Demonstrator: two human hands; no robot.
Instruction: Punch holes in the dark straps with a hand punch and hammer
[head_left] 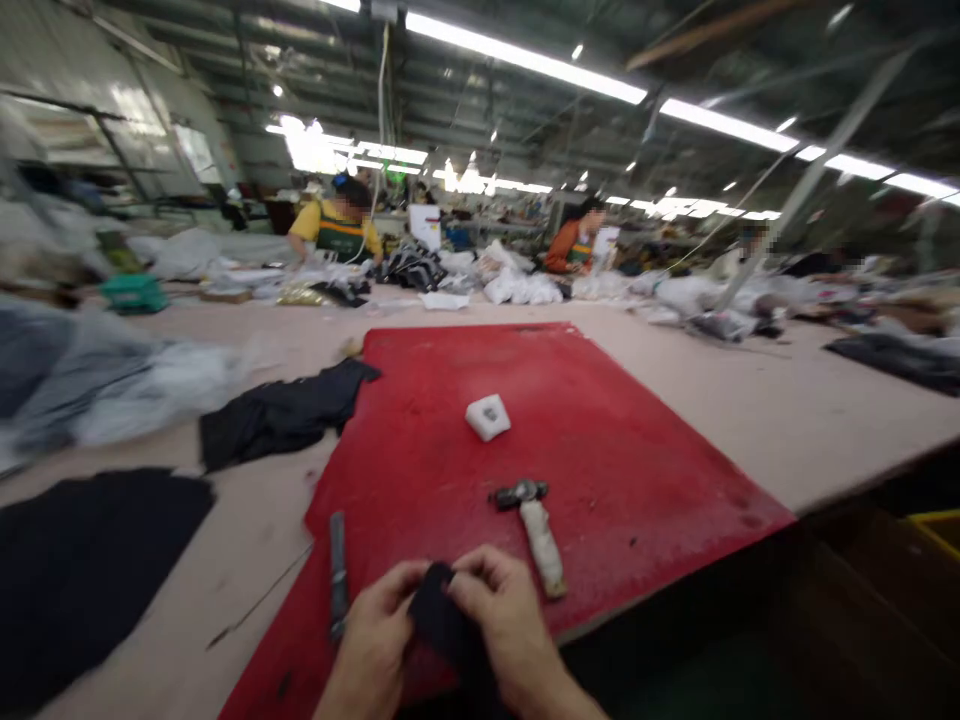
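Left hand and right hand nearly meet, angled inward, backs toward camera; fingers of both pinch black cloth between them, at near edge of red mat.

Left hand, right hand near each other, fingers curled in pinch, right thumb pointing inward.

No readable text or labels
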